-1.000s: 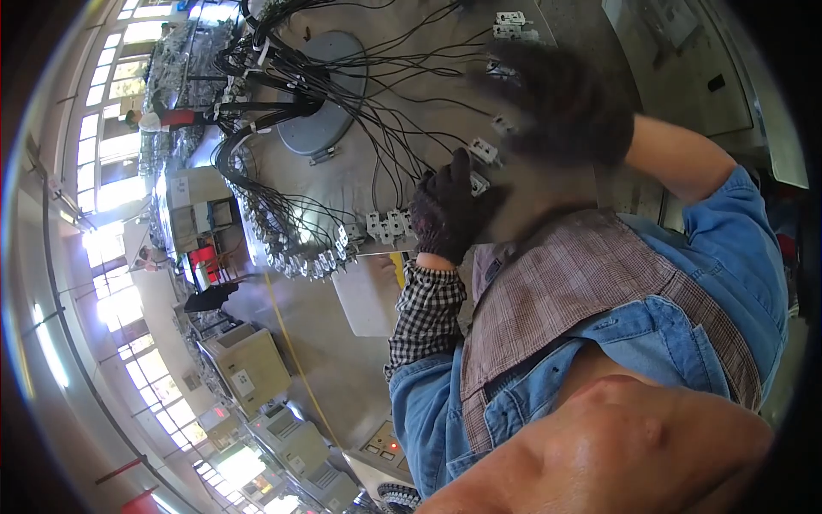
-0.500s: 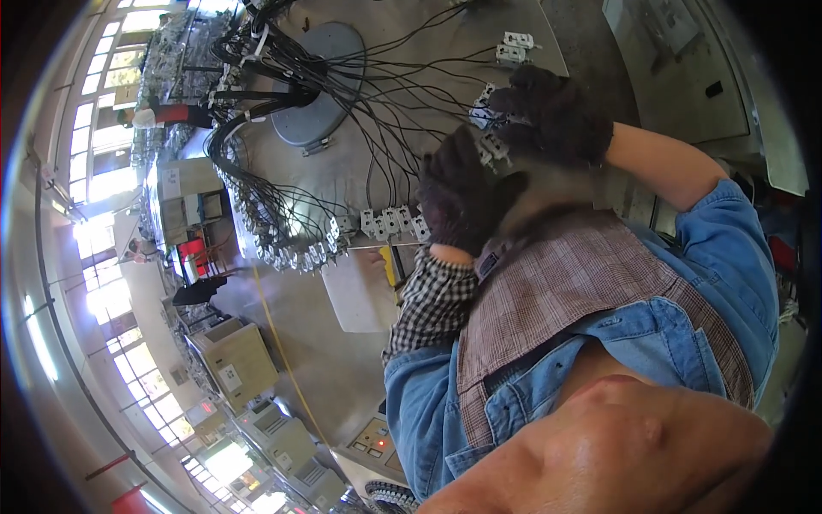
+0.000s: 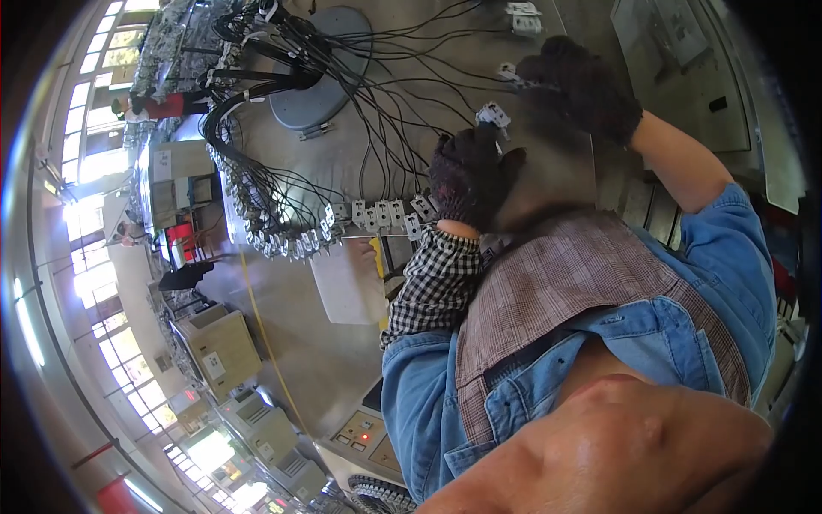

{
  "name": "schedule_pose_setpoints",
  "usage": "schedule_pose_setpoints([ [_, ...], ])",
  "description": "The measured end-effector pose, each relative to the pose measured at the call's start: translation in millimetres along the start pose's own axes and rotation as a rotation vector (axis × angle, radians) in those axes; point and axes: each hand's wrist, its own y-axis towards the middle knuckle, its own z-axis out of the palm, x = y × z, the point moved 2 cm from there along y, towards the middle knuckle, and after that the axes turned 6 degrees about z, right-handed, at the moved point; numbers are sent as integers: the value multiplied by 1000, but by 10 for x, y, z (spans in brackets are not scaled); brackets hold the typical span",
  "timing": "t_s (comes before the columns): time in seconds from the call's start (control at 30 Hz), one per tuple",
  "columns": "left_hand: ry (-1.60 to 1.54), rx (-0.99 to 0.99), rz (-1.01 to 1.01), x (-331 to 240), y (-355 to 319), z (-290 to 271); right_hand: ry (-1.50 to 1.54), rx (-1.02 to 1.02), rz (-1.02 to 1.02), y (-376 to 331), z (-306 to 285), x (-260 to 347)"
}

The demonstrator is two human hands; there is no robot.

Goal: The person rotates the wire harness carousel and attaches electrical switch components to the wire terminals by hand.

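My left hand point(image 3: 471, 176), in a dark knitted glove, is at the near side of the metal worktop point(image 3: 419, 103). Its fingers are bent against a small white connector point(image 3: 494, 116) on a black cable, while the thumb sticks out to the right. My right hand point(image 3: 586, 90), gloved alike, is farther out to the right. Its fingertips close on another white connector point(image 3: 509, 74), partly hidden by the glove. Beyond it, a pair of white connectors point(image 3: 524, 17) rests on the worktop. Several more connectors point(image 3: 381, 215) line the near edge, left of my left hand.
Black cables point(image 3: 287, 64) fan out from a thick bundle over a round grey plate point(image 3: 347, 94). A white bin point(image 3: 347, 283) stands below the near edge. A grey cabinet point(image 3: 685, 86) is at the right. A person in red point(image 3: 167, 104) is far left.
My right hand has moved to the right and farther away, apart from my left. A connector that was between the hands now shows at my left fingertips. The view has shifted slightly.
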Motion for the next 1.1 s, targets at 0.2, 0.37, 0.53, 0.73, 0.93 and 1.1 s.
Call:
schedule_pose_setpoints([
  [0.2,-54,-4,6,92,35,66,501,106,199,-123,150,113],
  [0.37,-135,32,6,120,63,57,188,-31,-2,-238,185,229],
  [0.53,-126,88,7,116,48,30,64,84,63,-266,166,145],
  [0.73,-125,13,66,106,36,71,-127,96,-105,384,-101,-93],
  [0.93,-117,23,62,79,22,74,-46,471,-230,980,-197,-75],
  [1.1,-152,-52,86,178,49,157,169,321,82,1048,4,-276],
])
